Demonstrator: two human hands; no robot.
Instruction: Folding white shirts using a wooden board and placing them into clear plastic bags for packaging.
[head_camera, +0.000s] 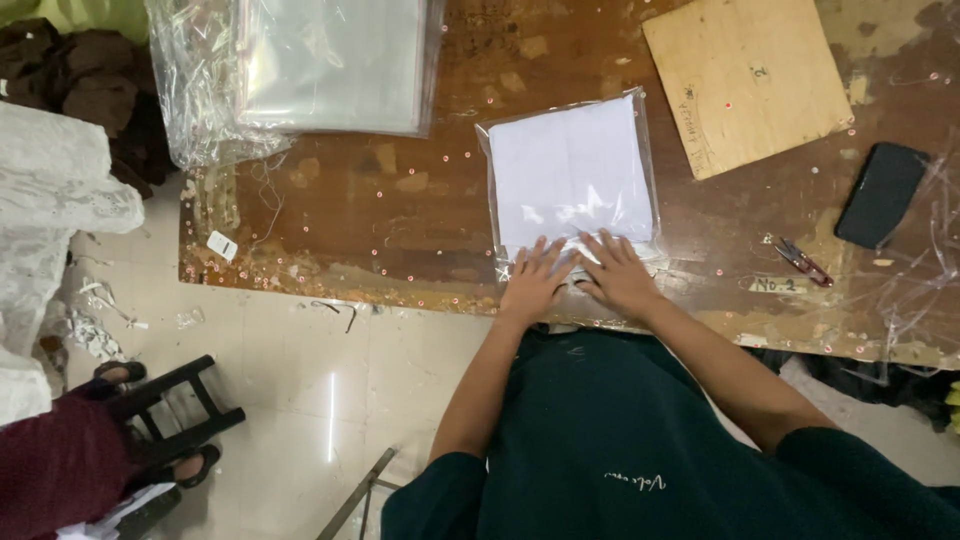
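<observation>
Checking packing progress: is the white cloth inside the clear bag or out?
Inside. The folded white cloth lies within the clear bag, whose shiny edges surround it; both hands press its near end.

Even, fairly bright indoor light from overhead, a white streak of glare on the glossy floor tiles, sheen on the clear plastic bags, soft faint shadows, slight softness toward edges.

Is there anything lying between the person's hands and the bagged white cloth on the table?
Nothing visible does. The left hand and right hand both rest flat on the near edge of the bagged cloth. The snips, dark case and board lie off to the right.
</observation>
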